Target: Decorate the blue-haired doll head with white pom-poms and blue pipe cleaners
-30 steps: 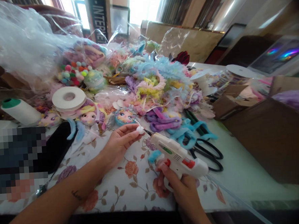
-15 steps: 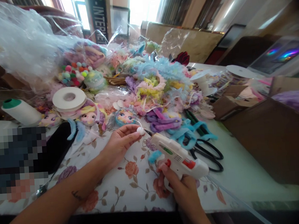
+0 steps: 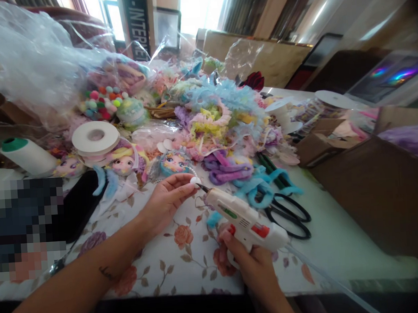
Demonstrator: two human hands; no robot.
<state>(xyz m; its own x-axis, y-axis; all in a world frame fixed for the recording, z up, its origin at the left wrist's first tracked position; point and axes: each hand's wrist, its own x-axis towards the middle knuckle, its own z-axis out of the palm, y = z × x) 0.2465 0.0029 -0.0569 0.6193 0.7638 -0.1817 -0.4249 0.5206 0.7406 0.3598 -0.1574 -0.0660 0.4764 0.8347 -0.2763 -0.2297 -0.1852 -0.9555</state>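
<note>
The glue gun (image 3: 246, 218), gripped in the right hand (image 3: 253, 262), slants its long axis toward the left hand (image 3: 171, 199), which pinches a small white piece (image 3: 195, 180) at the gun's nozzle (image 3: 203, 188); whether they touch, I cannot tell.

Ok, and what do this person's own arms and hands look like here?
The left hand and right hand are both ungloved, with no watch or bracelet showing. The left forearm is bare of any sleeve and carries a small, dark, script-like tattoo. Less of the right forearm shows.
</note>
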